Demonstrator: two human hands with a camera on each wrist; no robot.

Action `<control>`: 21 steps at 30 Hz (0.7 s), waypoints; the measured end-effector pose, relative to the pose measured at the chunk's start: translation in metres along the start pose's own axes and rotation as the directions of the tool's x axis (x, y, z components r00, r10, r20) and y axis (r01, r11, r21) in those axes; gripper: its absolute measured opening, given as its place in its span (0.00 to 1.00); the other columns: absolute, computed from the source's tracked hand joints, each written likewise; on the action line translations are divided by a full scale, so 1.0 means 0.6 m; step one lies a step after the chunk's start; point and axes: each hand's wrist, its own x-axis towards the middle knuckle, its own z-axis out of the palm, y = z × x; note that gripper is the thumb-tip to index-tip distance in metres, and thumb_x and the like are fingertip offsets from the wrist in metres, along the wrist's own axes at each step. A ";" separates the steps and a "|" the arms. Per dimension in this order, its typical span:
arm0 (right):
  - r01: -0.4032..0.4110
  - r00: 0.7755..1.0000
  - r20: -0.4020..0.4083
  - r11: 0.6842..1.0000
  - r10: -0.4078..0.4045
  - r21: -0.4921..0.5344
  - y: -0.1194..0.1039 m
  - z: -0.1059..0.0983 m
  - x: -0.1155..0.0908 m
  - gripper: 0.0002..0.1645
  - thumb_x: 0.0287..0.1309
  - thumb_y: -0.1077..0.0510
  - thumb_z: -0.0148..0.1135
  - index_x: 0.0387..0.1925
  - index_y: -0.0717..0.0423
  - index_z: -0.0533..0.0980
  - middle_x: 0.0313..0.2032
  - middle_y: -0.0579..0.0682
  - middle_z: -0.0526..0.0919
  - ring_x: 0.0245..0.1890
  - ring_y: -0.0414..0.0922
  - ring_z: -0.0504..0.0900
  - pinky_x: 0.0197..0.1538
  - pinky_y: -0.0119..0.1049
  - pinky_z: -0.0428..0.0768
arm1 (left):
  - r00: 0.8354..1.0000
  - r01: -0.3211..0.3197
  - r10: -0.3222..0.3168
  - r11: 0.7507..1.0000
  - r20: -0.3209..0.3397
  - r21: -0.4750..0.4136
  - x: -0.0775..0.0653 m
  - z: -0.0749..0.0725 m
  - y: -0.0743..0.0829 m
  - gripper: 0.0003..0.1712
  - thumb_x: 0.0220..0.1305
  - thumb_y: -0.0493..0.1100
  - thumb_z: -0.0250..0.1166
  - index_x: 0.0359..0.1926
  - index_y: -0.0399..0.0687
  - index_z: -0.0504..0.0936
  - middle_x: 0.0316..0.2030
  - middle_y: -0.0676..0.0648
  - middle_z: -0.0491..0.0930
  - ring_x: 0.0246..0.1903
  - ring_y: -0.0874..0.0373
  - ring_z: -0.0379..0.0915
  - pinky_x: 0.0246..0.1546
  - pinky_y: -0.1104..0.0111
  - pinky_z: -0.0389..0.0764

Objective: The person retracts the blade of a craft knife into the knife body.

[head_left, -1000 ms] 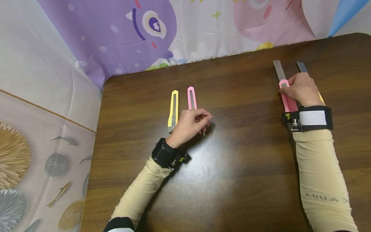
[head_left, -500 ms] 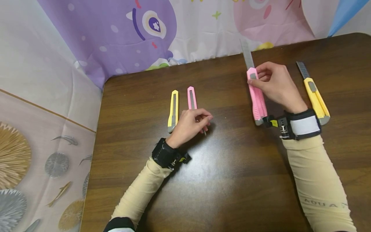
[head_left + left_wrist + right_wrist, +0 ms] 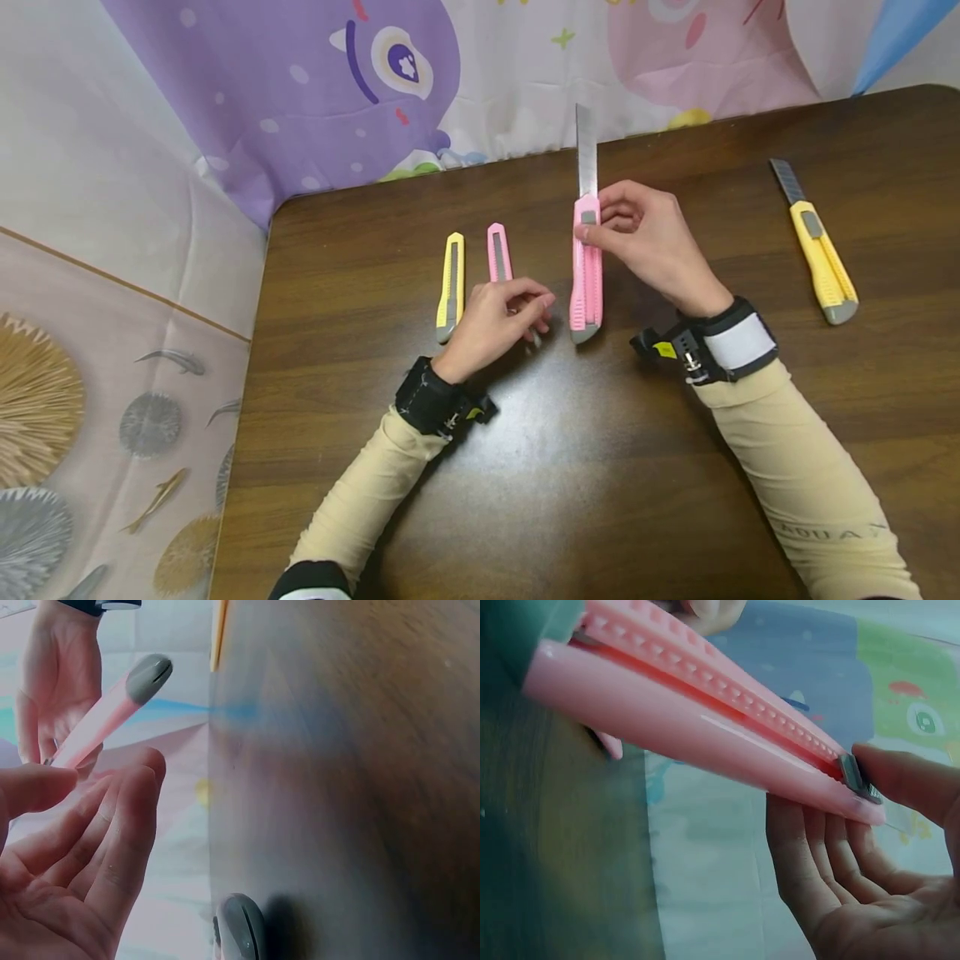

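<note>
My right hand (image 3: pixel 654 242) pinches a pink utility knife (image 3: pixel 587 287) near its front end, raised in the air with a long blade (image 3: pixel 587 150) out. In the right wrist view the thumb lies at the grey slider (image 3: pixel 859 780), with fingers behind the body. My left hand (image 3: pixel 497 323) is loosely bent and holds nothing. Beneath it lies a second pink knife (image 3: pixel 497 254), its blade in and its lower part hidden; only the grey end (image 3: pixel 241 928) shows in the left wrist view. Just left lies a yellow utility knife (image 3: pixel 451 287), blade also in.
A yellow knife (image 3: pixel 823 267) with its blade out lies at the right on the brown wooden table (image 3: pixel 585 483). A cartoon-printed curtain (image 3: pixel 517 92) hangs along the table's back edge. Another patterned cloth (image 3: pixel 142 317) stands at the left.
My right hand has lifted the extended pink knife from beside the right yellow one and carried it left, close to my left hand. The left hand has barely moved.
</note>
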 end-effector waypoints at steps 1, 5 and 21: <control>-0.007 1.000 -0.004 1.000 0.007 0.019 0.000 0.001 0.000 0.14 0.55 0.62 0.70 0.42 0.62 0.77 0.29 0.33 0.84 0.31 0.30 0.83 0.36 0.20 0.81 | 1.000 0.001 -0.001 1.000 0.000 -0.007 0.000 0.000 0.000 0.11 0.70 0.39 0.60 0.44 0.34 0.83 0.31 0.38 0.87 0.25 0.48 0.84 0.25 0.61 0.87; -0.020 1.000 -0.011 0.995 0.021 0.101 0.000 0.004 -0.002 0.13 0.56 0.62 0.70 0.42 0.60 0.77 0.30 0.35 0.84 0.33 0.30 0.84 0.38 0.21 0.82 | 1.000 0.013 -0.013 1.000 -0.001 -0.013 -0.001 0.001 0.002 0.11 0.70 0.40 0.60 0.45 0.36 0.83 0.32 0.38 0.87 0.27 0.47 0.85 0.26 0.60 0.87; 0.037 0.998 -0.066 0.974 -0.023 0.223 0.003 0.012 -0.004 0.12 0.55 0.66 0.69 0.41 0.61 0.78 0.29 0.39 0.84 0.31 0.33 0.84 0.33 0.21 0.80 | 0.990 0.116 -0.107 0.987 0.088 -0.108 0.000 0.007 0.004 0.11 0.67 0.38 0.64 0.48 0.38 0.83 0.40 0.39 0.88 0.26 0.52 0.86 0.32 0.55 0.88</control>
